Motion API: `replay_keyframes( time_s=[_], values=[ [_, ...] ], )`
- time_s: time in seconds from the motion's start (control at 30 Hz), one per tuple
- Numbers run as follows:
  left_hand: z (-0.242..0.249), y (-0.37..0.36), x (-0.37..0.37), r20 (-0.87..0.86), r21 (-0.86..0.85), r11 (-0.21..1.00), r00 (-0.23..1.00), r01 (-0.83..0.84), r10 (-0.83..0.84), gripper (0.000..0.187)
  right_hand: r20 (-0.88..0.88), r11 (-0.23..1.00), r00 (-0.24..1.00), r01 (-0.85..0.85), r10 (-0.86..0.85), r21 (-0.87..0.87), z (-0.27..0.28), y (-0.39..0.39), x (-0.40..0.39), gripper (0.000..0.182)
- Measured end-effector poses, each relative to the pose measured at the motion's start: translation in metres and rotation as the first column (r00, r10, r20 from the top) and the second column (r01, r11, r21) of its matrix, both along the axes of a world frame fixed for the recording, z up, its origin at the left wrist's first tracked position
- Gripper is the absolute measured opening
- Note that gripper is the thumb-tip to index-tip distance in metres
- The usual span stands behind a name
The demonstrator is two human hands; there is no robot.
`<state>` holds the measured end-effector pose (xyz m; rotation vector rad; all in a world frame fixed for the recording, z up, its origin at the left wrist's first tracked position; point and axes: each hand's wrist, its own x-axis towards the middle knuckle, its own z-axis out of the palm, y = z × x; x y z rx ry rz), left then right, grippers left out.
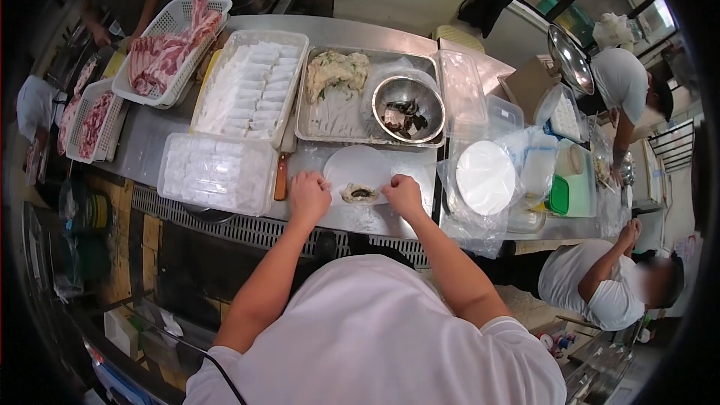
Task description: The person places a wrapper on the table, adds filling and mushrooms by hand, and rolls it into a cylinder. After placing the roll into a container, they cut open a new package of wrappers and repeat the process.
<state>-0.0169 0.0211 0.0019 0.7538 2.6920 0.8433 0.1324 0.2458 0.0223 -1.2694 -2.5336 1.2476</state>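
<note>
A round white wrapper (357, 163) lies flat on the steel counter in front of me. Near its close edge sits a small mound of pale filling (359, 193) with a dark piece on top. My left hand (310, 193) is closed at the wrapper's left edge, fingers pinched. On the opposite edge my right hand (403, 193) pinches the wrapper too. Just left of my left hand is a wooden-handled tool (281, 177), its working end hidden. Behind the wrapper, a metal tray (330, 133) holds pale filling mix (337, 73) and a steel bowl (410, 88) with dark pieces.
To the left stand a tub of white rolls (259, 90), a lidded plastic box (217, 172) and baskets of raw meat (169, 52). A stack of round white wrappers (486, 178) in plastic lies to the right. Other people work at the far left and right.
</note>
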Motion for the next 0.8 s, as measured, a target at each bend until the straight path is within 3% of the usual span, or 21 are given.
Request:
replay_keyframes(
  time_s=[0.07, 0.17, 0.23, 0.33, 0.47, 0.53, 0.63, 0.73, 0.8],
  values=[
    [0.004, -0.004, -0.001, 0.066, -0.002, 1.000, 0.998, 0.002, -0.002, 0.039, -0.086, 0.970, 0.990, 0.092, -0.113, -0.224, -0.003, -0.004, 0.003, 0.021],
    [0.013, -0.010, 0.010, 0.176, 0.101, 0.990, 0.981, -0.094, 0.075, 0.037, -0.019, 0.811, 0.968, 0.199, -0.250, -0.549, 0.031, -0.013, 0.008, 0.021],
    [0.021, -0.012, 0.022, 0.221, 0.170, 0.961, 0.959, -0.218, 0.178, 0.035, 0.029, 0.855, 0.984, 0.168, -0.176, -0.490, 0.024, -0.017, 0.018, 0.022],
    [0.003, -0.022, 0.030, 0.254, 0.175, 0.962, 0.954, -0.208, 0.160, 0.038, 0.097, 0.879, 0.989, 0.141, -0.109, -0.455, 0.025, -0.025, 0.024, 0.024],
    [-0.008, -0.031, 0.032, 0.458, 0.131, 0.963, 0.876, -0.235, 0.152, 0.038, 0.105, 0.926, 0.994, 0.069, -0.031, -0.372, 0.016, -0.033, 0.031, 0.023],
    [-0.023, -0.036, 0.032, 0.471, 0.060, 0.980, 0.871, -0.189, 0.139, 0.034, 0.027, 0.924, 0.998, 0.070, -0.064, -0.377, 0.001, -0.032, 0.035, 0.020],
    [0.012, -0.038, 0.044, 0.713, 0.120, 0.943, 0.687, -0.312, 0.136, 0.022, -0.010, 0.892, 0.987, 0.143, -0.163, -0.428, -0.001, -0.041, 0.038, 0.019],
    [0.025, -0.040, 0.052, 0.744, 0.149, 0.938, 0.660, -0.312, 0.101, 0.014, -0.018, 0.878, 0.978, 0.179, -0.209, -0.444, -0.003, -0.048, 0.039, 0.015],
    [0.005, -0.041, 0.056, 0.766, 0.204, 0.906, 0.637, -0.370, 0.088, 0.015, -0.054, 0.870, 0.969, 0.192, -0.242, -0.454, -0.004, -0.052, 0.040, 0.014]
  ],
)
